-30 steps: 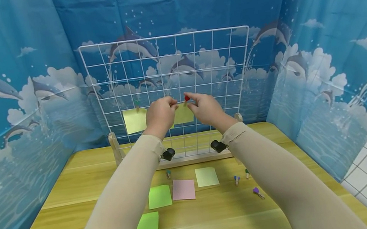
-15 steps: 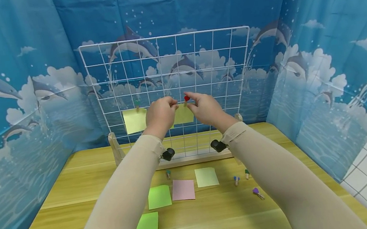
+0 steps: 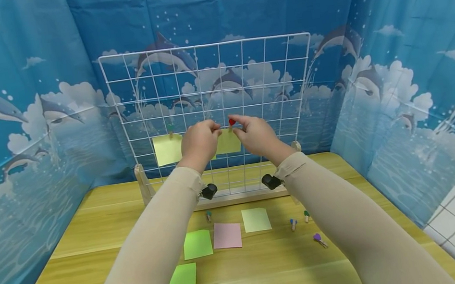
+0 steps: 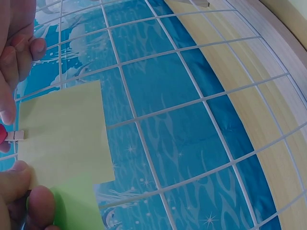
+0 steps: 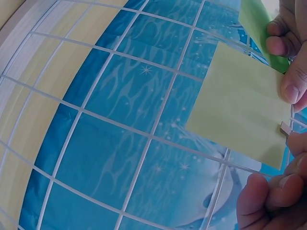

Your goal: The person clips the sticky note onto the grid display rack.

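Pinching the yellow note point(image 3: 228, 143) by its upper left corner, the left hand point(image 3: 199, 140) probably steadies it against the wire grid point(image 3: 261, 38) while the right hand point(image 3: 258, 135) pinches the red clip point(image 3: 231, 121) over the upper edge. A green note point(image 4: 79, 208) crowds its left side; the lower and right edges hang free, with wire squares beyond them offering room.

left hand point(image 4: 36, 203) pinching a corner of a pale yellow note point(image 4: 69, 132), right hand point(image 4: 12, 62) holding a red clip point(image 4: 13, 136) on the note's edge, a green note point(image 4: 76, 206) by the left hand, white wire grid point(image 4: 135, 118) behind, blue cloth point(image 4: 180, 139) and yellow wood point(image 4: 249, 112) past it
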### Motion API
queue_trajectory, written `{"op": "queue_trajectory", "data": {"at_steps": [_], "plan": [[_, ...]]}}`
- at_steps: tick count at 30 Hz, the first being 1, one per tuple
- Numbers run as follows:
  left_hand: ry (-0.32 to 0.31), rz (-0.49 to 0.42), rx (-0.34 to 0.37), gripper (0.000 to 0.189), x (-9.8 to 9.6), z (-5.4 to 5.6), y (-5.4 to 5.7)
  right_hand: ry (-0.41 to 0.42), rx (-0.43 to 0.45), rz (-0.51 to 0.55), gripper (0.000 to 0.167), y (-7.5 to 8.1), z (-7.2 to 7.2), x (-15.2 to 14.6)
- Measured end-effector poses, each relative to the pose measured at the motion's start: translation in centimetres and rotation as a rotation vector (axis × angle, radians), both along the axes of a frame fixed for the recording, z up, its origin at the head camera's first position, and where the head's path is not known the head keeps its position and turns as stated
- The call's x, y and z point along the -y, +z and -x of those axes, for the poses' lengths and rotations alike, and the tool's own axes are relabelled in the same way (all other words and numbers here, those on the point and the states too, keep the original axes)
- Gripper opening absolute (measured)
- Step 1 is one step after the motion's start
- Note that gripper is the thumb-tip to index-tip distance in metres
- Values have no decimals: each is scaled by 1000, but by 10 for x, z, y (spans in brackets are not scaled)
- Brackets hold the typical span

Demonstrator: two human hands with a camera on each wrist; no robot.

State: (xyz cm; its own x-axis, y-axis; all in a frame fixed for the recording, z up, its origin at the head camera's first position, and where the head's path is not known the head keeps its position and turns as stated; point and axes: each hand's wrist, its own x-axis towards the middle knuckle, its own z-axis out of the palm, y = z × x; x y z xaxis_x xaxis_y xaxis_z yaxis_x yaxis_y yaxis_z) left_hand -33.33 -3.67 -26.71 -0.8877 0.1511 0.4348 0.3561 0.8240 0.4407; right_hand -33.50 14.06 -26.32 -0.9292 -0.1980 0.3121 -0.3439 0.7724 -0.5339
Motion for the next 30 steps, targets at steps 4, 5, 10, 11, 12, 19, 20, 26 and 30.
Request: {"op": "queue_trajectory", "data": {"at_steps": [4, 5, 10, 11, 12, 19, 20, 26, 30], "plan": [[-7, -6, -6, 28, 0, 1, 0, -4, 14, -1, 49, 1, 1, 0], [-8, -7, -9, 28, 0, 1, 0, -3, 17, 0, 49, 1, 1, 0], [-13, -13, -13, 27, 1, 2, -1, -1, 25, -3, 49, 1, 2, 0], [-13, -12, -12, 27, 1, 2, -1, 0, 25, -4, 49, 2, 2, 0], [-13, -13, -11, 27, 1, 2, -1, 0, 24, -8, 49, 2, 2, 0], [-11, -11, -3, 29, 1, 1, 0, 10, 19, -13, 49, 3, 3, 1], [-11, -9, -1, 29, 1, 1, 1, 10, 20, -11, 49, 3, 3, 1], [-13, 7, 3, 29, 1, 1, 1, 8, 22, 0, 49, 5, 3, 1], [-11, 20, -3, 30, 1, 1, 0, 20, 13, 5, 49, 4, 4, 1]]}}
